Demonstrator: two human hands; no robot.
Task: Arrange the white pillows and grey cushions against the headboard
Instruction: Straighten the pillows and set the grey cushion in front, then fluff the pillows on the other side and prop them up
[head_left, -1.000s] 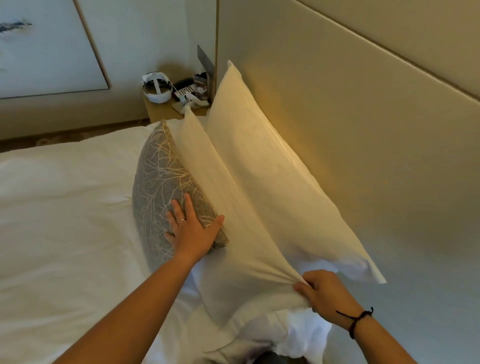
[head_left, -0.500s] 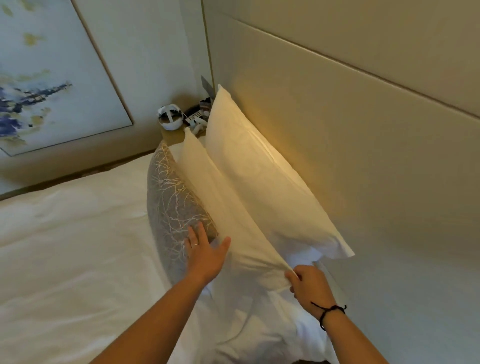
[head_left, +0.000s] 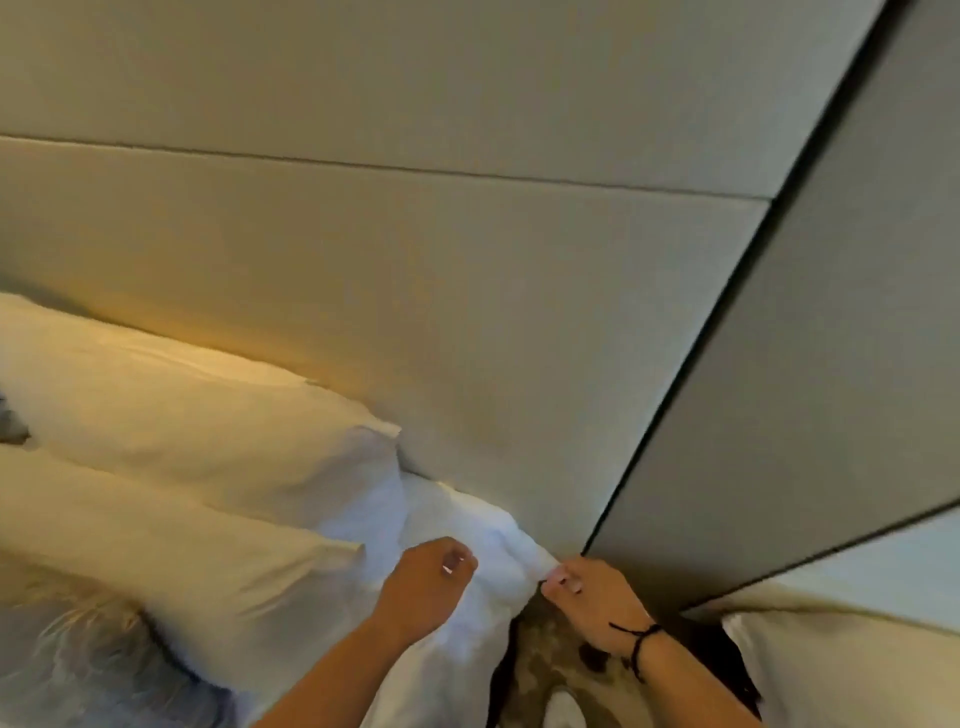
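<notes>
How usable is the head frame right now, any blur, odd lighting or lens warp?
Head view: motion-smeared, worst on the grey cushion at lower left; both hands soft-edged. Warm yellow light falls on the back white pillow and the headboard behind it, while the bedsheet corner by the right hand reads cool bluish. The wide lens slants the panel seams.

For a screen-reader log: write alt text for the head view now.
Two bare hands, left hand and right hand, pinch white bedding at the base of a beige headboard. Two white pillows lean against it, left.
</notes>
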